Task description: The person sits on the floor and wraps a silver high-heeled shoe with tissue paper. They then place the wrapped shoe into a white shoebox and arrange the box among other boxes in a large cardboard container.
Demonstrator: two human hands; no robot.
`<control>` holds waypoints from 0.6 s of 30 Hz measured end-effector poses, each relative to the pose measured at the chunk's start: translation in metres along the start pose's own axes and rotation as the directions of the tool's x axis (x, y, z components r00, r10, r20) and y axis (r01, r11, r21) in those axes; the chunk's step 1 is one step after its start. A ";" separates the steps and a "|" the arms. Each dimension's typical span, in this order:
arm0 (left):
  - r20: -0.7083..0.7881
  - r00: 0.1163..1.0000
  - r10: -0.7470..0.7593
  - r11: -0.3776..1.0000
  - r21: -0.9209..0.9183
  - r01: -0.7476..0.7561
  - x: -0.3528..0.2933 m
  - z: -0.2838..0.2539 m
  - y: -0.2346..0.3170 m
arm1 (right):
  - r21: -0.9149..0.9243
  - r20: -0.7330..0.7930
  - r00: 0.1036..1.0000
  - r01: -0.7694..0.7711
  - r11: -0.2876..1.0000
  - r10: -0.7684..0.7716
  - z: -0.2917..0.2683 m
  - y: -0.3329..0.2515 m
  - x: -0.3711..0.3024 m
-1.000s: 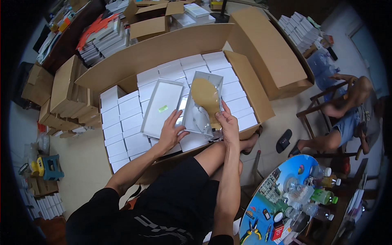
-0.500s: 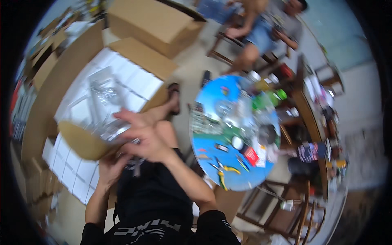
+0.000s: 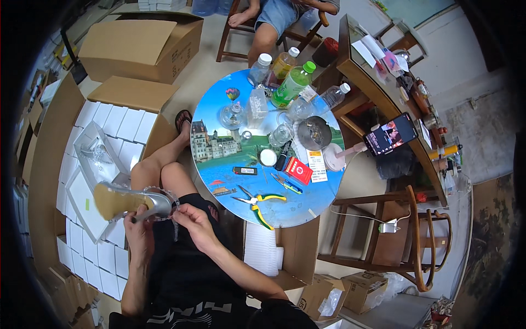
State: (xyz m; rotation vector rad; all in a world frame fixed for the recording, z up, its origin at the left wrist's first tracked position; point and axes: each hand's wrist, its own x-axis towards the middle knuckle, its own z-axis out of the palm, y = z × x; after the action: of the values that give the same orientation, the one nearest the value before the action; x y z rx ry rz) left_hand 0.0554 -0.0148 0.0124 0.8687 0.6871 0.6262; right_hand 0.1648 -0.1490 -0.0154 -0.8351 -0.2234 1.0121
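Lettered red packet (image 3: 298, 171) at two o'clock from right hand (image 3: 196, 225), its fingers pinching clear strap (image 3: 174, 200), left hand (image 3: 140, 234) gripping shoe (image 3: 116, 202), now clear of white box (image 3: 112, 146) at eleven o'clock

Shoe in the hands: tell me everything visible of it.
The shoe has a broad, rounded tan end toward the picture's left and a shiny silver section toward its right, with clear, plastic-looking strap material around the silver part. It is held up, lying roughly crosswise in the view. The left hand grips it near the middle of its lower edge; the right hand is at its right end, by the clear material.
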 end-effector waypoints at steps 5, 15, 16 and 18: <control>0.108 0.975 -0.196 0.801 -0.555 0.223 0.008 0.033 -0.003 | 0.101 0.079 0.997 0.003 0.995 -0.011 -0.004 -0.019 0.018; 0.309 0.655 -0.689 0.647 -0.143 0.748 -0.043 -0.038 -0.026 | -0.696 0.324 0.938 0.325 0.640 -0.124 0.045 -0.067 0.020; 0.313 0.575 -0.756 0.636 0.146 0.758 -0.050 -0.071 -0.026 | -0.715 0.333 0.941 0.294 0.634 -0.062 0.047 -0.069 0.017; 0.115 0.814 -0.569 0.759 0.453 0.467 -0.058 -0.123 -0.040 | -0.755 0.324 0.944 0.221 0.618 0.058 0.050 -0.068 0.010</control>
State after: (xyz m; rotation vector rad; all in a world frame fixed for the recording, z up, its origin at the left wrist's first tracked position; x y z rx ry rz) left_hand -0.0647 -0.0195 -0.0619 1.0566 0.8027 -0.1482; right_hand 0.1885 -0.1329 0.0643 -1.4420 -1.0494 0.9456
